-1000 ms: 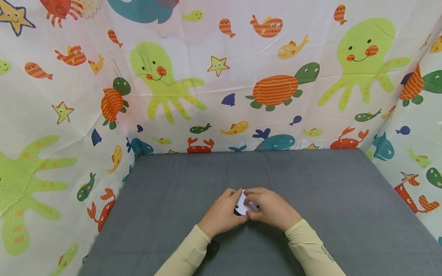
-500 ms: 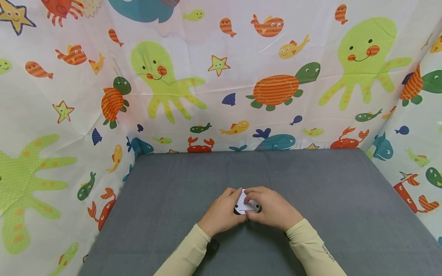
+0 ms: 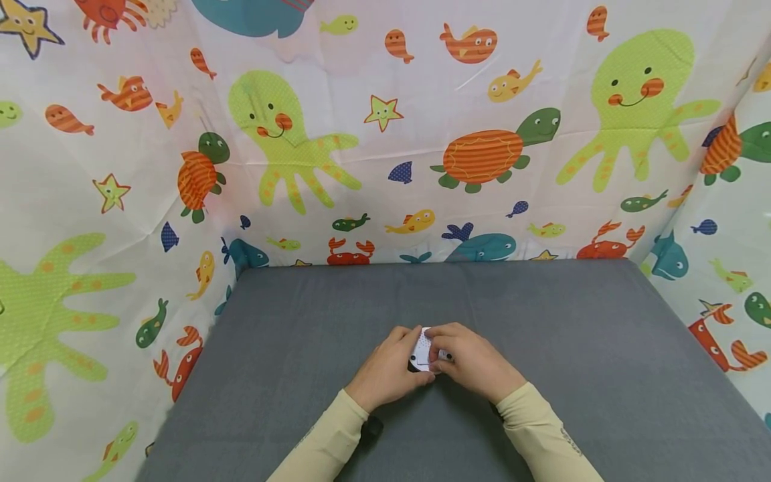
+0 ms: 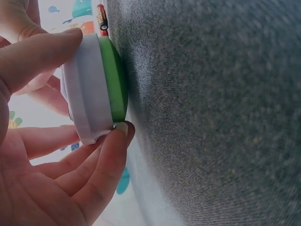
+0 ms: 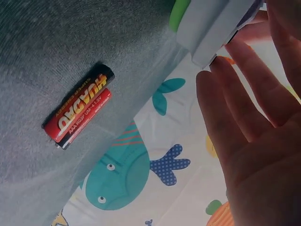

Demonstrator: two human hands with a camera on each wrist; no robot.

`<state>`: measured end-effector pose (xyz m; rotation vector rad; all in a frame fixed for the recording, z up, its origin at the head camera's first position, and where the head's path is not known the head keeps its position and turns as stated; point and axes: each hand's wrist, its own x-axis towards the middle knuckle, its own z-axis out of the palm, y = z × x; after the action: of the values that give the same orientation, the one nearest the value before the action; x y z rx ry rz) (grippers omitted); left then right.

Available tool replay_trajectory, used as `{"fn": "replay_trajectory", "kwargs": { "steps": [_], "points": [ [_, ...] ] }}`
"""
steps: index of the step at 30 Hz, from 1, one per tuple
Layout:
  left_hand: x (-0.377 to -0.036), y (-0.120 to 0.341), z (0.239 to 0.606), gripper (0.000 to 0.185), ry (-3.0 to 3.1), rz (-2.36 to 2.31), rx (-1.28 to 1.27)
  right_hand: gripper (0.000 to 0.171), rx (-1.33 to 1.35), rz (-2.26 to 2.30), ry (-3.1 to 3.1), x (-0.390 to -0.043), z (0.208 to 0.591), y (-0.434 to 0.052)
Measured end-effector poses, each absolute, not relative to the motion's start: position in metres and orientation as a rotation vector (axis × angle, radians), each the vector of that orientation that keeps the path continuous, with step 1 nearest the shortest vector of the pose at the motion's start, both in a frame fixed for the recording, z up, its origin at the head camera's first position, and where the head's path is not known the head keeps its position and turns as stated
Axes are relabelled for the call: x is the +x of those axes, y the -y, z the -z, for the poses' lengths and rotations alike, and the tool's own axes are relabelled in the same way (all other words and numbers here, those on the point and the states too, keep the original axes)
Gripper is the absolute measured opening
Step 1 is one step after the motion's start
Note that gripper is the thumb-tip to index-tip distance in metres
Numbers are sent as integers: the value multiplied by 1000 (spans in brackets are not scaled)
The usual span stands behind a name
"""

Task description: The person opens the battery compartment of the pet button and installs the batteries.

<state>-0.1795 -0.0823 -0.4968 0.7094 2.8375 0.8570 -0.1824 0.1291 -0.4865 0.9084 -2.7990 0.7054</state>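
Observation:
A rounded white plastic device (image 3: 423, 349) with a green dome on its underside lies between both hands, its back facing up with rows of small dots and dark round spots. My left hand (image 3: 385, 370) grips it by the left side; in the left wrist view, the thumb is on the white rim (image 4: 87, 94) and fingertips reach its lower edge beside the green part (image 4: 114, 82). My right hand (image 3: 476, 360) bends over the right side of the back, thumb and index finger close together on a flat panel there. That panel is partly hidden by the fingers.
Red and black AAA batteries (image 5: 77, 106) lie side by side on the grey cloth-covered table (image 3: 313, 314), beyond the device. A small dark object (image 3: 371, 428) sits under the left wrist. A curtain printed with sea animals (image 3: 397, 147) surrounds the table's back and sides.
My right thumb has moved from the device's near edge up onto its back, toward the index finger. The left hand keeps its grip, almost still.

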Motion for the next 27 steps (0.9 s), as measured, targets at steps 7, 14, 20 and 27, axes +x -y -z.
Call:
{"fn": "replay_trajectory", "kwargs": {
  "steps": [7,14,20,27],
  "points": [
    [-179,82,498,86,-2844,-850,682,19,944,-639,2740,-180,487,-127],
    [-181,83,498,86,-2851,-843,688,20,964,-628,2698,-179,486,-127],
    [-182,83,497,88,-2840,-874,672,19,931,-665,2740,-181,483,-130],
    [-182,84,496,90,-2828,-865,609,19,824,-713,2773,-183,484,-155]
  ]
}}
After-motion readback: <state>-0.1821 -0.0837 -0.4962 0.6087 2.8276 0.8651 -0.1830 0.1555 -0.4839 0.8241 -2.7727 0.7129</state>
